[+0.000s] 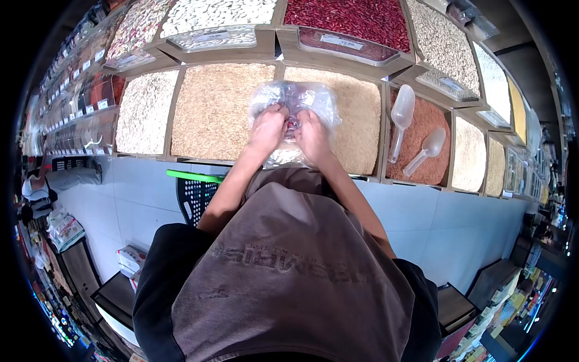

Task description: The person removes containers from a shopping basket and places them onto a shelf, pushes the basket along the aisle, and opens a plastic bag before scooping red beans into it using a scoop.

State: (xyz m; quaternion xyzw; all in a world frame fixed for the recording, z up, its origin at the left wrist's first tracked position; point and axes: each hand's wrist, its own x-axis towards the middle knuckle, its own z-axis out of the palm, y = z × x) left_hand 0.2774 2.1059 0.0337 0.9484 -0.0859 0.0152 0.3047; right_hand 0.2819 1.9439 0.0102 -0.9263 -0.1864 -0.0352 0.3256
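A clear plastic bag [322,99] is between my two hands, above the divider of two bins of light brown grain [211,111]. My left hand [269,125] has its fingers curled on the bag's left part. On the other side, my right hand [312,136] also grips the bag with bent fingers. Something small and dark red shows between the hands, too unclear to name. The lower part of the bag hangs near my apron [301,259].
Two clear scoops, one upright [403,108] and one lying [431,145], rest in the reddish-brown grain bin [398,166] at right. Behind stand bins of red beans [350,15] and white beans [217,12]. A black basket with a green handle [194,176] is low at left.
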